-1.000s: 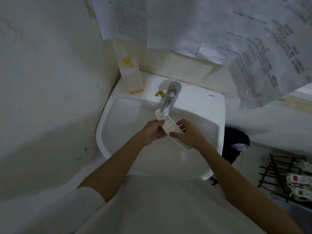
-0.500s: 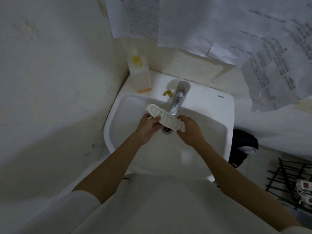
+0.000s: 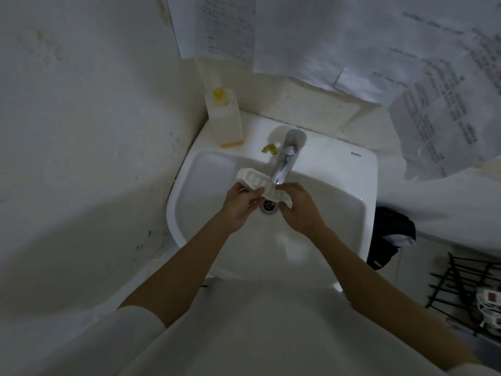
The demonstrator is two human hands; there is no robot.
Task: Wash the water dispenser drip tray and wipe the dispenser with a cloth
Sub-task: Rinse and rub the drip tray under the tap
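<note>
Hands gripping drip tray under faucet.
Left hand (image 3: 241,204) and right hand (image 3: 299,207) each grip one end of the drip tray (image 3: 260,184), held over the drain (image 3: 269,206) inside the sink (image 3: 360,185). Compared with a second ago, the tray has swung from end-on to crosswise beneath the faucet (image 3: 284,161), presenting its slotted face for rinsing. Soap bottle (image 3: 225,118) stands at the sink's rear left corner.

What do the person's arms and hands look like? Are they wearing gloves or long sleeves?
No gloves: the left hand and the right hand are both bare, with no rings or watch showing. The forearms are bare too. A white sleeve covers the left upper arm, pushed up or short, I cannot tell which. A bit of white cloth peeks in at the right arm's lower edge.
</note>
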